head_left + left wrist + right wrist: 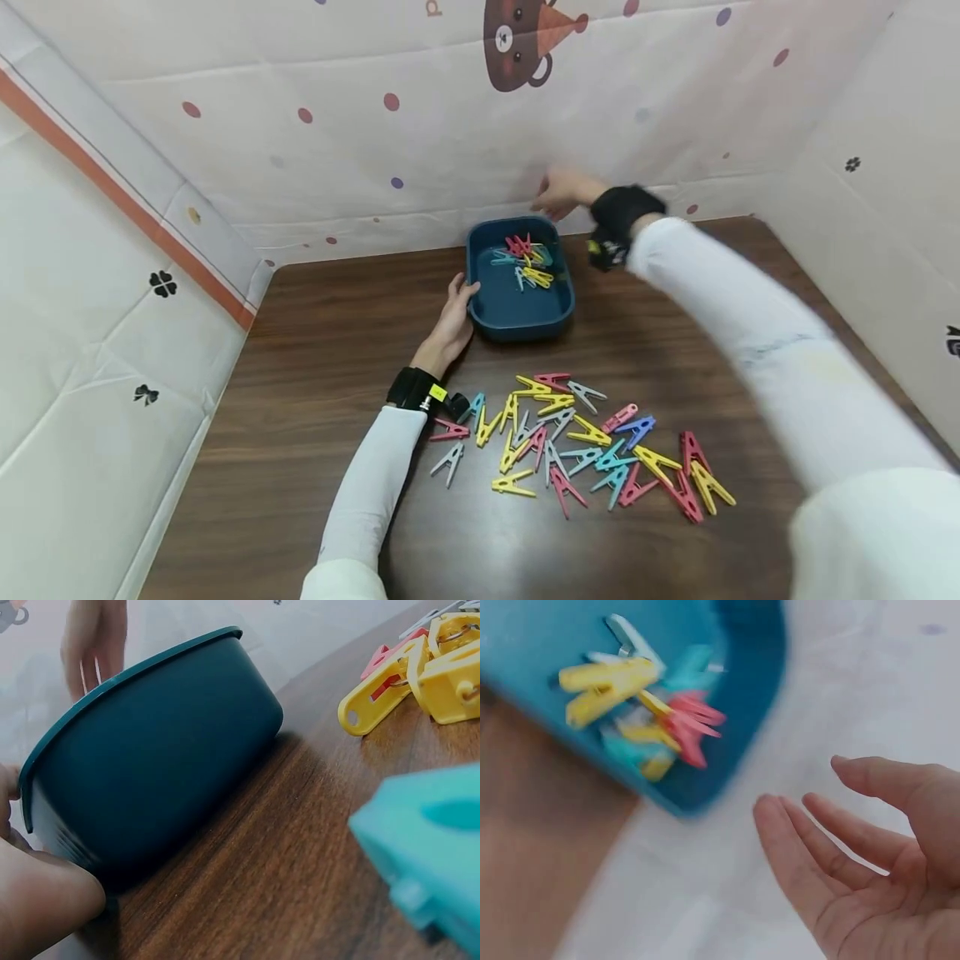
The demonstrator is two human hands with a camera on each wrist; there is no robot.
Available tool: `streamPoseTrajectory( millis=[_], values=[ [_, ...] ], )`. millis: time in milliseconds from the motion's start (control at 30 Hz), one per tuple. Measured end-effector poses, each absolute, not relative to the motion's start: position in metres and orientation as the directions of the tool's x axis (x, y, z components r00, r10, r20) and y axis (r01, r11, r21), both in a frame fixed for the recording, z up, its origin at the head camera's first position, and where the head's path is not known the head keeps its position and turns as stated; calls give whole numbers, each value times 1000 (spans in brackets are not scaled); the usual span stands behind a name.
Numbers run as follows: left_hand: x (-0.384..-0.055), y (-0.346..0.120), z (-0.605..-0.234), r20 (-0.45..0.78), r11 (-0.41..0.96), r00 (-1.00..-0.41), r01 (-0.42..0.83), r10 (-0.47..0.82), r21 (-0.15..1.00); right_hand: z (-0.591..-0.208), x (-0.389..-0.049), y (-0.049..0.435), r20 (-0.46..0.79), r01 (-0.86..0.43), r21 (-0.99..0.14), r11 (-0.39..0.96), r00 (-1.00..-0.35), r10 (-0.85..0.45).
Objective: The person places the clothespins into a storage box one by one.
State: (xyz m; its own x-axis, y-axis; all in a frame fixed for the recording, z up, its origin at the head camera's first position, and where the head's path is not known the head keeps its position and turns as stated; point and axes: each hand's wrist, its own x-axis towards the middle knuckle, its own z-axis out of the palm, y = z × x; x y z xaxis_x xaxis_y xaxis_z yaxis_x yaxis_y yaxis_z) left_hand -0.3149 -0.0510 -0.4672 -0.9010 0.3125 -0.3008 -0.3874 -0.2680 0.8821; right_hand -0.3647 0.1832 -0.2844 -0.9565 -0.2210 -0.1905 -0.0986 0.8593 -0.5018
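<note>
A dark blue plastic bin (pixel 517 317) stands at the back of the table, with several clothespins (pixel 536 275) in red, yellow and light blue lying in its far part. My left hand (pixel 452 321) grips the bin's left side; in the left wrist view the hand (pixel 45 900) is at the bin wall's near end. Just beyond the bin's far right corner, my right hand (pixel 566 192) is raised and holds nothing. Its fingers (pixel 780 832) are apart and loosely bent in the right wrist view, beside the blurred bin (pixel 757 690).
Many loose clothespins (pixel 592 429) in yellow, red, blue and grey are spread on the brown wooden table (pixel 300 417) in front of the bin. A teal clothespin (pixel 427 847) lies close to the left wrist. A white patterned sheet (pixel 337 167) rises behind the table.
</note>
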Motion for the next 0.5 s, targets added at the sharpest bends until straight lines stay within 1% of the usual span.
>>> streamPoseTrajectory(
  millis=[67,133,167,233,300,367,500],
  values=[
    [-317,-52,-465,-297,-270,-902,-384,312,883,-255,-337,198,-151,-207,-466,860,-939,-308],
    [-319,-57,-462,-294,-265,-902,-382,317,886,-234,-303,213,-104,-321,-392,862,-916,-388],
    [-320,-59,-461,-292,-262,-902,-380,319,887,-228,-283,220,-78,-372,-348,861,-903,-422],
    [-320,-72,-458,-293,-260,-907,-374,303,890,-227,-246,228,-46,-448,-309,839,-874,-484],
    [-319,-84,-454,-291,-243,-913,-363,286,900,-239,-210,236,-43,-478,-313,820,-856,-515],
    [-318,-94,-451,-284,-218,-921,-345,267,913,-264,-175,242,-73,-475,-355,805,-845,-530],
    [-316,-107,-448,-280,-176,-930,-325,237,929,-326,-117,256,-218,-406,-413,815,-825,-522]
  ],
)
